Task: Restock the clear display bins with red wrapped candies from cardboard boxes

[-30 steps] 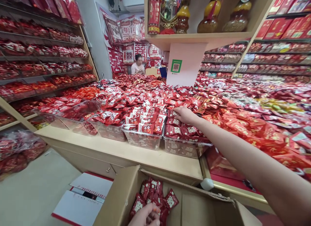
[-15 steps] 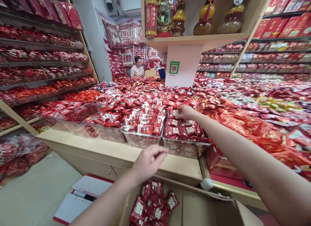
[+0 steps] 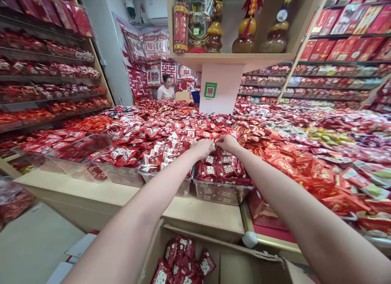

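Observation:
Dark red packets (image 3: 226, 170) with white double-happiness signs stand in rows in a clear plastic bin (image 3: 221, 192) on the counter. Both my hands meet at the far end of these rows. My left hand (image 3: 202, 148) reaches in from the left, fingers bent and closed on a dark red packet there. Close beside it, my right hand (image 3: 228, 144) pinches at the same spot with thumb and fingers together. The fingers partly cover what lies between them. Below, an open cardboard box (image 3: 244, 249) holds several loose packets (image 3: 183, 257) of the same kind.
Left of the bin stand more clear bins (image 3: 122, 174) of red and white packets. Orange-red packets (image 3: 317, 182) heap up on the right. A cabinet (image 3: 244, 58) overhangs the counter. Stocked shelves line both sides. A person (image 3: 165, 90) is at the back.
My left hand has risen from above the box to the far end of the dark red rows, beside my right hand. My right hand stays there. The view has shifted slightly.

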Tool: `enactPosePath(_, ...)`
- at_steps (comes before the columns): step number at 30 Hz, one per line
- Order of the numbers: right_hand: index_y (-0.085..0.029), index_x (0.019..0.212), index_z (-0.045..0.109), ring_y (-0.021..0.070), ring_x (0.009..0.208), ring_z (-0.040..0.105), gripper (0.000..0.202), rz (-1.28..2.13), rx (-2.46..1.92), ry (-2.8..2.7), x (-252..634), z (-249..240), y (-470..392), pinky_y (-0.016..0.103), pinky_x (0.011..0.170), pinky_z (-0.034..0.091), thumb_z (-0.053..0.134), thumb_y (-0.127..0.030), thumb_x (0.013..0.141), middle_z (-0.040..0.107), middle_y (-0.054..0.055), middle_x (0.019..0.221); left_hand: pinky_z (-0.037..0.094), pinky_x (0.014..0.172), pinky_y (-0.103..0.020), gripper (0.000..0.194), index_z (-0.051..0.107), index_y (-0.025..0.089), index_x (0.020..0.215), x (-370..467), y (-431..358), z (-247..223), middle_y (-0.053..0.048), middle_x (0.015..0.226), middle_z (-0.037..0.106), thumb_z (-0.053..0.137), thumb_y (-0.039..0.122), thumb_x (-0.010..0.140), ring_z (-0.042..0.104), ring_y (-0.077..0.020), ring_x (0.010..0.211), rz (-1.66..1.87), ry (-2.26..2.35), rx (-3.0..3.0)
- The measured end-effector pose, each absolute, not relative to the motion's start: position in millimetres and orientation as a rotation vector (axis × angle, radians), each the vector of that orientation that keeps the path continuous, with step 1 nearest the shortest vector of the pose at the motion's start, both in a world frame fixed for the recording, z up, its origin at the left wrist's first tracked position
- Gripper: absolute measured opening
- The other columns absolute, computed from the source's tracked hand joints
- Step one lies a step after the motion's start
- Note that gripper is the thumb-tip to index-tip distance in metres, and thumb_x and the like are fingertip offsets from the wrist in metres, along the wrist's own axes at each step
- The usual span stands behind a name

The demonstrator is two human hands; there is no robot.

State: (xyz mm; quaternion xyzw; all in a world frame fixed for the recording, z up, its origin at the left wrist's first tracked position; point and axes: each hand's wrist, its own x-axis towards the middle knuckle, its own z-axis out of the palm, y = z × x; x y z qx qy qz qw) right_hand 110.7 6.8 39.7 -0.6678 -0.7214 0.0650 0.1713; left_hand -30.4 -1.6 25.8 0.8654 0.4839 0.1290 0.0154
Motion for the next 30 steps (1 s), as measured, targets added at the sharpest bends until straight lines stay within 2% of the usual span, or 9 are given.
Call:
enactPosePath(3, -0.013, 0.085, 0.068, 0.0183, 0.081, 0.061, 0.02, 0.193, -1.962, -2.004, 108, 37, 11, 0.024, 0.072, 0.044, 0.053, -0.019, 0.073, 0.068, 0.009, 0.082, 0.029, 0.096, -0.044, 0.031, 0.047, 0.024, 0.111, -31, 4, 22, -0.007, 0.121, 0.051, 0.039, 0.035, 0.084, 0.041, -0.0253, 0.114, 0.307, 1.531, 2.675)
enactPosePath(6, -0.009, 0.08, 0.068, 0.0216, 0.079, 0.062, 0.019, 0.184, -2.022, -1.982, 105, 34, 13, 0.027, 0.071, 0.044, 0.054, -0.017, 0.071, 0.068, 0.013, 0.078, 0.023, 0.097, -0.052, 0.033, 0.046, 0.025, 0.113, -30, 9, 18, -0.007, 0.125, 0.049, 0.034, 0.038, 0.085, 0.034, -0.0282, 0.12, 0.214, 1.555, 2.646)
enactPosePath(9, -0.01, 0.082, 0.068, 0.0213, 0.082, 0.061, 0.02, 0.148, -2.032, -1.995, 106, 33, 12, 0.026, 0.072, 0.045, 0.053, -0.017, 0.071, 0.068, 0.013, 0.081, 0.02, 0.096, -0.058, 0.035, 0.044, 0.026, 0.115, -28, 11, 19, -0.007, 0.13, 0.044, 0.03, 0.04, 0.086, 0.025, -0.0307, 0.126, 0.153, 1.563, 2.619)
enactPosePath(14, -0.012, 0.097, 0.064, 0.0192, 0.089, 0.059, 0.027, 0.039, -2.0, -2.057, 116, 39, -1, 0.024, 0.074, 0.044, 0.05, -0.017, 0.073, 0.066, 0.011, 0.097, 0.024, 0.095, -0.056, 0.032, 0.049, 0.021, 0.109, -23, 3, 31, -0.009, 0.128, 0.045, 0.033, 0.037, 0.086, 0.024, -0.0319, 0.125, 0.107, 1.595, 2.588)
enactPosePath(19, -0.015, 0.08, 0.069, 0.0194, 0.082, 0.061, 0.017, 0.019, -1.945, -2.274, 124, 42, -22, 0.023, 0.074, 0.043, 0.056, -0.017, 0.069, 0.068, 0.008, 0.083, 0.026, 0.095, -0.055, 0.031, 0.048, 0.02, 0.113, -21, -1, 36, -0.01, 0.13, 0.042, 0.038, 0.032, 0.086, 0.022, -0.0322, 0.126, 0.089, 1.585, 2.617)
enactPosePath(21, -0.015, 0.08, 0.07, 0.02, 0.082, 0.061, 0.018, 0.009, -1.929, -2.334, 124, 41, -28, 0.024, 0.073, 0.043, 0.056, -0.015, 0.069, 0.068, 0.009, 0.084, 0.028, 0.095, -0.055, 0.032, 0.047, 0.019, 0.115, -21, -1, 36, -0.01, 0.13, 0.041, 0.041, 0.031, 0.086, 0.025, -0.0311, 0.125, 0.097, 1.599, 2.632)
enactPosePath(26, -0.017, 0.083, 0.069, 0.0184, 0.083, 0.061, 0.019, -0.002, -1.849, -2.419, 122, 37, -35, 0.021, 0.072, 0.042, 0.055, -0.016, 0.07, 0.068, 0.007, 0.085, 0.04, 0.088, -0.046, 0.035, 0.047, 0.016, 0.115, -21, -5, 38, -0.009, 0.121, 0.046, 0.048, 0.032, 0.083, 0.048, -0.0224, 0.106, 0.152, 1.655, 2.669)
enactPosePath(30, -0.016, 0.085, 0.068, 0.019, 0.084, 0.06, 0.02, -0.027, -1.828, -2.395, 124, 33, -42, 0.022, 0.071, 0.042, 0.052, -0.017, 0.073, 0.068, 0.007, 0.087, 0.04, 0.087, -0.046, 0.031, 0.053, 0.014, 0.106, -23, -12, 38, -0.009, 0.113, 0.052, 0.05, 0.034, 0.082, 0.049, -0.0223, 0.104, 0.209, 1.702, 2.659)
